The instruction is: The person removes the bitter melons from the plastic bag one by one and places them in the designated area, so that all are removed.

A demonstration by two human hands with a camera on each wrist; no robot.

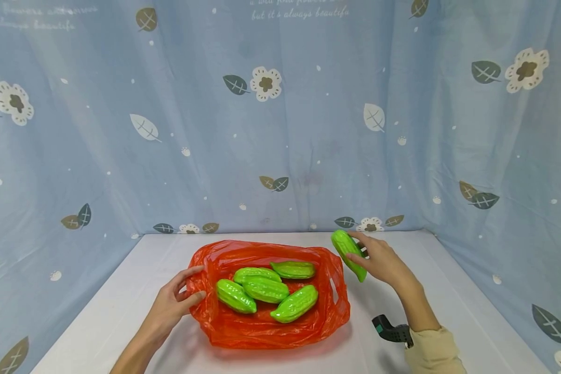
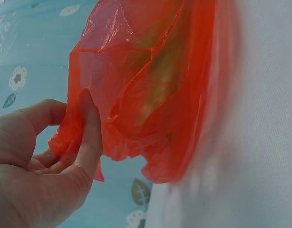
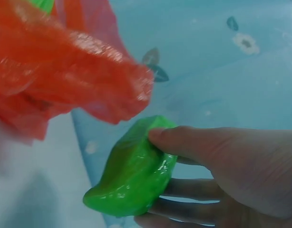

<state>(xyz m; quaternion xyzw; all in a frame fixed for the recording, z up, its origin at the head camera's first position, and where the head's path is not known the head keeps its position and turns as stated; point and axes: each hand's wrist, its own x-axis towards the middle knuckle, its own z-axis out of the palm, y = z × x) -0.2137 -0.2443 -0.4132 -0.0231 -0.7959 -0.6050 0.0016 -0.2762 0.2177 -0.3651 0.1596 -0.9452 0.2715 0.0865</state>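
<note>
A red plastic bag (image 1: pixel 257 337) lies with its mouth spread wide, and several glossy green bitter melons (image 1: pixel 293 304) rest inside it. My left hand (image 1: pixel 172 304) pinches the bag's left edge between thumb and fingers; in the left wrist view the thin red film (image 2: pixel 131 90) runs between them. Beyond the bag's right rim, my right hand (image 1: pixel 378 259) holds one more bitter melon (image 1: pixel 347 253) raised and tilted, its tapered end down. The right wrist view shows the thumb on one side of this melon (image 3: pixel 136 171) and fingers on the other.
A white table (image 1: pixel 402 322) lies under the bag. Blue curtains (image 1: pixel 308 130) with leaf and flower prints stand behind it and along both sides. On the right wrist is a black strap (image 1: pixel 392 330), near a beige sleeve (image 1: pixel 433 350).
</note>
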